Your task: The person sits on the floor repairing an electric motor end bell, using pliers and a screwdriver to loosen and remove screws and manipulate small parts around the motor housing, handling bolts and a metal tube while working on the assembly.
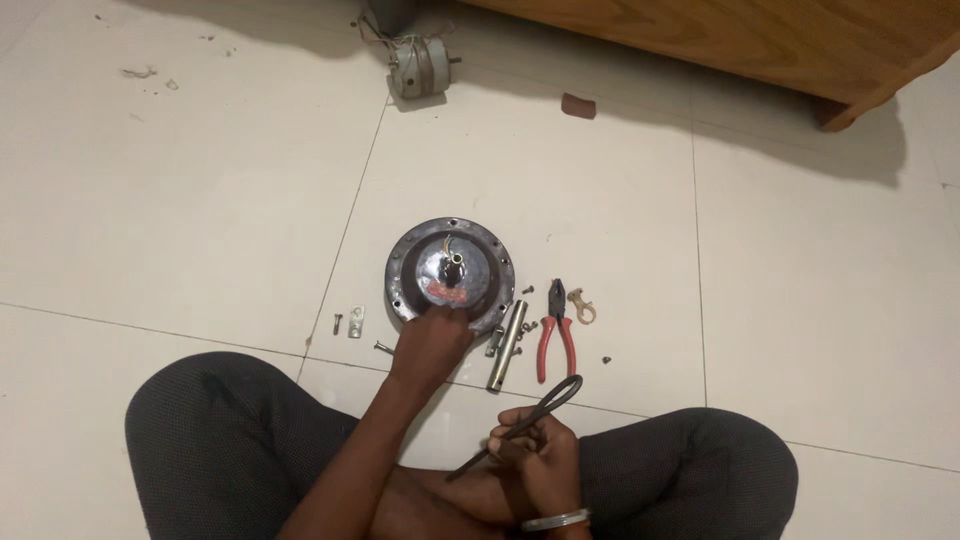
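Motor housing (450,275) lies on the floor (200,200) straight ahead of me, round, shaft up. My left hand (430,345) rests on its near rim, fingers curled, nearer of the two. My right hand (535,445) sits back by my lap, pinching a dark looped rod (530,420) that slants up-right.

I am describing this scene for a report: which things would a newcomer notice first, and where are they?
First, the round dark motor housing at the middle of the white tiled floor, with the left hand on its near edge. Red-handled pliers and a metal rod lie just right of it. Nearer, the right hand holds a looped dark tool.
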